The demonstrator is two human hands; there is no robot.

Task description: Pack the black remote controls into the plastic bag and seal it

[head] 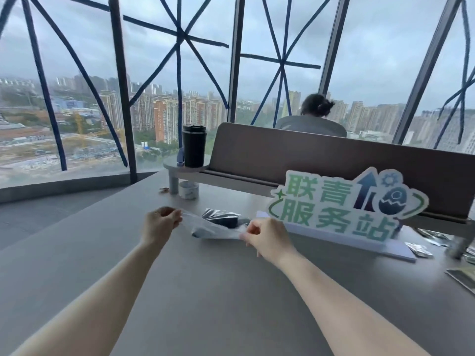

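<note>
A clear plastic bag (210,228) is stretched between my two hands just above the grey table (205,291). My left hand (160,223) pinches its left edge and my right hand (266,237) pinches its right edge. Dark shapes show through the plastic, at least one black remote control (223,220) lying under or inside the bag; I cannot tell which. Both forearms reach in from the bottom of the view.
A white and green cut-out sign (344,204) stands right of my right hand. Behind it a brown divider panel (308,152) carries a black tumbler (194,145) on its shelf. A small white cup (189,190) sits below. Packets (419,249) lie far right. A person sits beyond the divider.
</note>
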